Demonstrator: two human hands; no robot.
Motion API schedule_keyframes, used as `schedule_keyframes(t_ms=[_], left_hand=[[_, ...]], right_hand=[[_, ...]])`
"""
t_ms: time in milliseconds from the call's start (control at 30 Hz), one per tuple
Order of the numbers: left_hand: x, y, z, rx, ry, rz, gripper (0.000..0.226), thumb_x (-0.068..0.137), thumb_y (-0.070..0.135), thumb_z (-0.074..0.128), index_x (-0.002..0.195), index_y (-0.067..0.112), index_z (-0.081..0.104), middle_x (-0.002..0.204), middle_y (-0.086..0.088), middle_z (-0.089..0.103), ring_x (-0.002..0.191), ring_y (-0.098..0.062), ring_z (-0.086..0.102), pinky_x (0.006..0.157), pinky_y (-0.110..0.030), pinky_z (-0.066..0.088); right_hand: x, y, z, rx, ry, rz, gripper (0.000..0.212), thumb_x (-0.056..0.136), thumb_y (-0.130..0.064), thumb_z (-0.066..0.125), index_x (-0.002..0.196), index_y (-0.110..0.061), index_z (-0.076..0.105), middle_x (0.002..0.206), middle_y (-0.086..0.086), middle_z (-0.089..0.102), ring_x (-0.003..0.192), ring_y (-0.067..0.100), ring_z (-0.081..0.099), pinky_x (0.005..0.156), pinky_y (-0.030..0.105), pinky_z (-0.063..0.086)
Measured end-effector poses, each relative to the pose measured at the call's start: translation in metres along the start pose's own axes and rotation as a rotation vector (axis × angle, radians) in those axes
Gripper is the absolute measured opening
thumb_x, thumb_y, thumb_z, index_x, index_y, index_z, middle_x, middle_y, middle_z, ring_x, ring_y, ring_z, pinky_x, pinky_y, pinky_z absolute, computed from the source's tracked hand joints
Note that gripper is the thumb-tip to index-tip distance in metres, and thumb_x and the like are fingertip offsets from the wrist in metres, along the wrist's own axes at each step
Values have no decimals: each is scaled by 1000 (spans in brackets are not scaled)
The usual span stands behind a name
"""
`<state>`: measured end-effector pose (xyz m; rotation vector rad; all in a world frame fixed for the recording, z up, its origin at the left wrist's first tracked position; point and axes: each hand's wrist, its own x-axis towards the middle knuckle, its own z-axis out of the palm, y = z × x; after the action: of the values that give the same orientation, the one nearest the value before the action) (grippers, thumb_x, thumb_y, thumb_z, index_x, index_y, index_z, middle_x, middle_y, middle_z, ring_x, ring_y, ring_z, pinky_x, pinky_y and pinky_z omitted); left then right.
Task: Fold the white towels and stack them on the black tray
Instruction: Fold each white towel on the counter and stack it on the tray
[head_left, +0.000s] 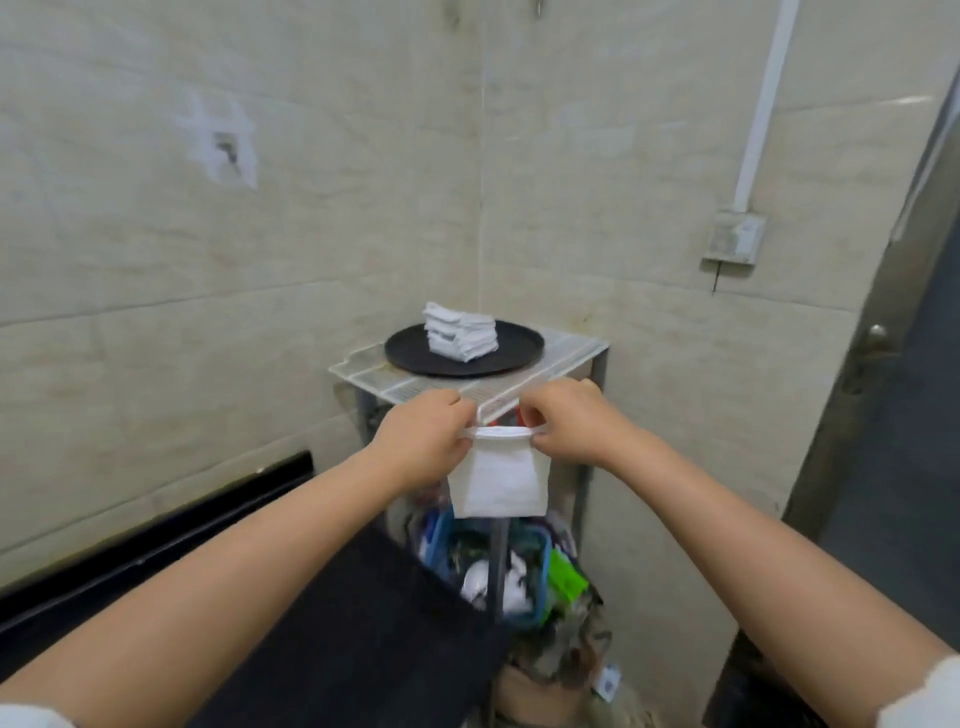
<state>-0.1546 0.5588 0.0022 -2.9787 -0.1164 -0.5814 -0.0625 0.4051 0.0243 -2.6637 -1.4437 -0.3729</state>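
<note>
Head view, towel (498, 480): it hung in the air between the two hands, in front of the counter's near edge and above a cluttered basket, well short of the tray.
Head view, left hand (423, 441): fingers curled, pinching the towel's top left corner.
Head view, right hand (571, 421): fingers curled likewise, pinching the top right corner; the top hem ran taut between the two hands.
Towel, handling: it looked light and limp to me, a soft cloth that draped straight down of its own weight and would sag wherever it was let go. Not slippery, not fragile, I judged; no force needed, only a steady pinch.
Towel, where to hold: the corners of the upper edge seemed the right places, as they kept the edges square for the next fold; a hold in the middle would likely let the sides flop.
Towel, looks: plain white, small, roughly square as it hung, with a slightly nubbly weave; the upper edge showed as a doubled band, so it seemed already folded over once.
Stack (460, 332): several folded white towels lay piled on the tray, a little uneven, edges not quite flush.
Tray (405, 348): round, black, shallow, resting on the counter.
Counter (566, 358): a small pale top in the corner of the tiled walls.
Basket (540, 571): below, with mixed odds and ends I could not make out.
</note>
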Motion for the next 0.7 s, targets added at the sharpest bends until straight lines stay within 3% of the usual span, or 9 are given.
schedule_keyframes(t_ms=[100, 233, 333, 467, 533, 633, 700], left_hand=[[73, -24, 4, -16, 82, -38, 22, 91, 26, 50, 106, 11, 56, 109, -6, 57, 106, -24, 52, 77, -31, 40], [157, -51, 2, 32, 110, -93, 23, 91, 27, 50, 107, 11, 55, 113, -7, 56, 107, -26, 51, 76, -32, 42], [208, -68, 11, 108, 65, -139, 24, 93, 26, 47, 108, 9, 53, 112, -9, 54, 107, -28, 50, 77, -35, 44], [265, -93, 32, 212, 41, -241, 24, 94, 24, 46, 108, 6, 53, 110, -12, 53, 104, -30, 50, 75, -36, 42], [296, -105, 40, 272, 48, -312, 24, 94, 22, 45, 108, 4, 52, 110, -14, 52, 103, -31, 51, 71, -36, 40], [348, -124, 47, 343, 148, -439, 21, 92, 16, 48, 107, 2, 53, 110, -17, 52, 104, -33, 50, 67, -38, 39], [380, -135, 52, 410, 220, -435, 20, 77, 8, 68, 93, 1, 58, 94, -19, 57, 89, -34, 58, 53, -33, 39]], right_hand=[[68, 50, -13, 74, -20, -45, 28, 76, -10, 55, 62, -25, 37, 67, -7, 45, 76, 19, 45, 60, 28, 31], [149, 100, -25, 130, 24, -90, 29, 76, -8, 58, 61, -24, 38, 61, -10, 39, 73, 19, 45, 61, 28, 32], [206, 132, -18, 152, 50, -128, 24, 77, -10, 58, 64, -22, 42, 70, -3, 47, 76, 19, 45, 63, 28, 33], [282, 165, 7, 201, 84, -178, 33, 77, -10, 57, 58, -27, 36, 78, -1, 51, 78, 22, 48, 65, 28, 34], [325, 182, 15, 208, 137, -225, 22, 76, -8, 55, 65, -22, 42, 79, 2, 53, 83, 27, 53, 66, 29, 33], [394, 207, 21, 218, 312, -296, 11, 75, -4, 54, 80, -14, 57, 91, 13, 62, 91, 31, 55, 68, 31, 35], [440, 222, 29, 250, 448, -328, 14, 73, -1, 52, 82, -7, 60, 93, 16, 63, 91, 34, 55, 72, 36, 41]])
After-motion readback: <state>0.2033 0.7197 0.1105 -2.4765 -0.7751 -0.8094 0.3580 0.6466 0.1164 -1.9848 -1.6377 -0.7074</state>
